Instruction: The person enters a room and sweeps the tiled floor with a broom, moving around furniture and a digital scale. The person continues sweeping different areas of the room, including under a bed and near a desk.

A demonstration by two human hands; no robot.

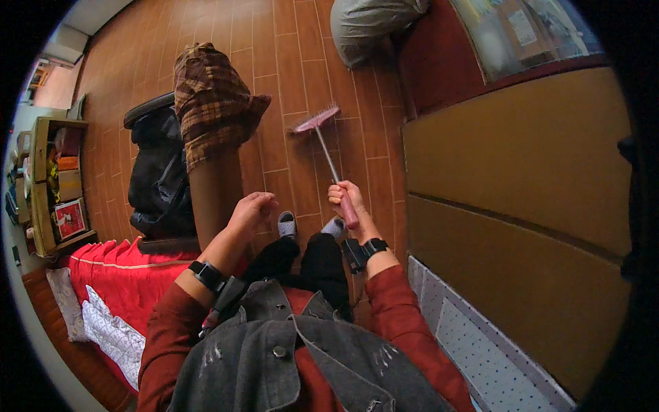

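My right hand (348, 198) is wrapped round the pink handle (349, 211) of a long-handled brush. The brush's thin metal shaft (328, 156) runs forward to a pink bristled head (316, 119), held out over the floor in front of me. My left hand (251, 211) is held up in front of me on the left with its fingers curled in, and nothing shows in it. Nearest to it is a brown upright board (216, 199) with a brown plaid cloth (213, 103) draped over its far end.
Black bag (161, 178) beyond the board. At left, a red bedspread (117, 271) with patterned pillows (113, 333) and a wooden shelf (41, 185). Brown panels (515, 172) line the right, above a dotted pale panel (480, 336). A grey sack (367, 27) stands ahead on wood-look flooring (274, 75).
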